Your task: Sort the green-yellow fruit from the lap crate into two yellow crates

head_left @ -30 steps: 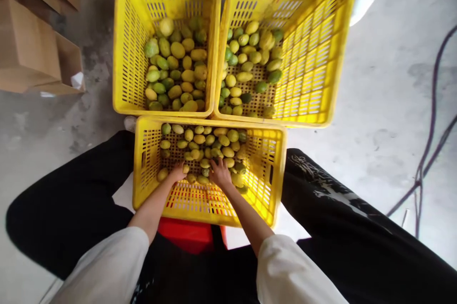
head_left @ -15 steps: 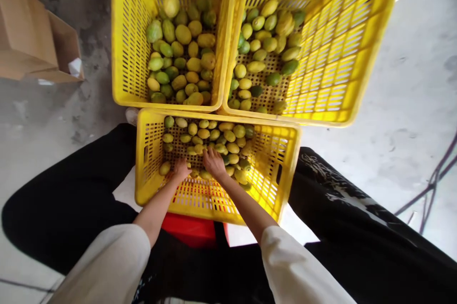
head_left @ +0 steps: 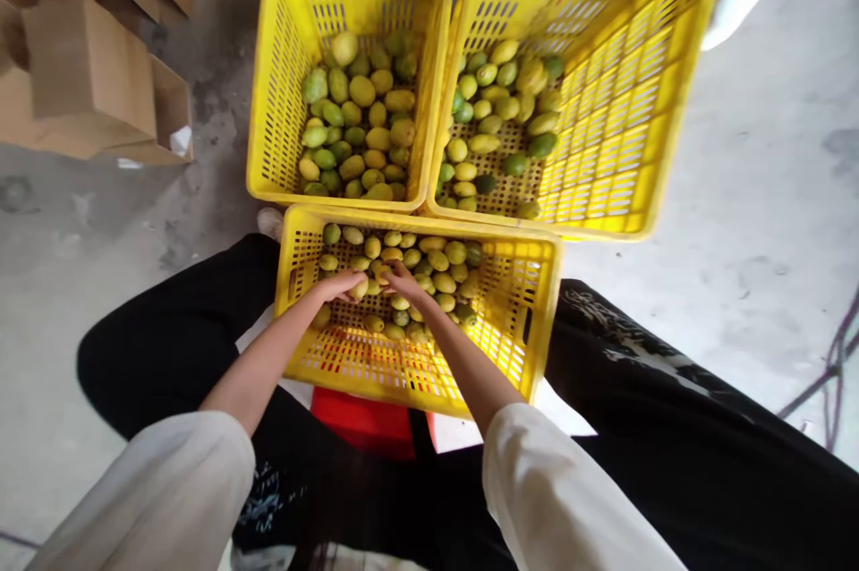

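Both my hands reach into the near yellow crate (head_left: 416,387), which holds many yellow-green lemons (head_left: 444,283). My left hand (head_left: 341,285) is curled round a yellow lemon (head_left: 360,288) on the crate's left side. Just right of it, my right hand (head_left: 401,279) has its fingers closed on another lemon (head_left: 382,273). Loose lemons lie around both hands, most densely to the right. The undersides of my fingers are hidden.
Two larger yellow crates with lemons stand beyond, one at left (head_left: 259,106) and one at right (head_left: 671,106). Cardboard boxes (head_left: 94,70) are at far left. My black-clad legs flank the near crate. Dark cables (head_left: 832,370) lie on the floor at right.
Both hands have moved away from me, farther into the crate, and each now has a lemon in its fingers. The camera view has shifted slightly.
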Available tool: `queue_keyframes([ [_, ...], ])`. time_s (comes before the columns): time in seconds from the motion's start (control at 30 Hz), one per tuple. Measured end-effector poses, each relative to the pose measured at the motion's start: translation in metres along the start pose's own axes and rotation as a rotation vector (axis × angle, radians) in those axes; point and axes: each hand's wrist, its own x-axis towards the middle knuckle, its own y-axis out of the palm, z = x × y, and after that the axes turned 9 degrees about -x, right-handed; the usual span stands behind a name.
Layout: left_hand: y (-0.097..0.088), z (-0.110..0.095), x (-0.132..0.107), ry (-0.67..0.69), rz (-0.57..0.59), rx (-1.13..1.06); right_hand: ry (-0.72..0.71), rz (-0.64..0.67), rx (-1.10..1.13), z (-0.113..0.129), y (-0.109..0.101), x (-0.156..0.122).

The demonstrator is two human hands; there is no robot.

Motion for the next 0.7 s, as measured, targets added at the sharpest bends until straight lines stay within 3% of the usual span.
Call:
queue_keyframes([
  [0.1, 0.003, -0.033, -0.031, 0.038, 0.037, -0.014, 0.039, 0.064, 0.3, 0.027, -0.019, -0.019],
  [0.2, 0.006, -0.062, -0.072, 0.13, 0.039, -0.001, -0.013, 0.185, 0.508, 0.063, -0.039, -0.048],
  [0.3, 0.017, -0.084, -0.12, 0.282, -0.021, -0.099, -0.109, 0.23, 0.528, 0.098, -0.055, -0.085],
  [0.37, 0.027, -0.094, -0.15, 0.343, -0.11, -0.2, -0.163, 0.188, 0.519, 0.118, -0.063, -0.111],
  [0.43, 0.035, -0.101, -0.174, 0.37, -0.097, -0.288, -0.181, 0.123, 0.464, 0.133, -0.069, -0.137],
  [0.53, 0.039, -0.108, -0.191, 0.358, -0.027, -0.443, -0.197, 0.017, 0.397, 0.148, -0.077, -0.166],
  [0.7, 0.033, -0.117, -0.189, 0.404, 0.049, -0.618, -0.166, -0.107, 0.466, 0.159, -0.088, -0.186],
])
